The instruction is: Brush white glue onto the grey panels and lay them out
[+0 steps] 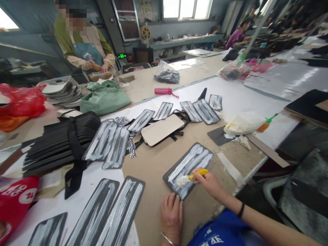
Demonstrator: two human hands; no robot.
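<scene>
My right hand (208, 181) is closed around the yellow handle of a brush (198, 175). The brush's white-coated bristles rest on a dark grey rounded panel (193, 159) streaked with white paste. At the panel's near left corner lies my left hand (172, 213), palm down, its fingertips at the panel's edge and its fingers extended. Brown board lies under the panel. Behind and to the right, a white tub (243, 124) with pale paste lies beside a dark piece (219, 135).
More coated panels (128, 201) lie at the left and further back. A stack of black pieces (61, 140), a beige panel (162, 130), a pink cylinder (163, 91) and a green cloth (105, 97) are around. A person (84, 44) stands across the table; a chair (299, 191) is at right.
</scene>
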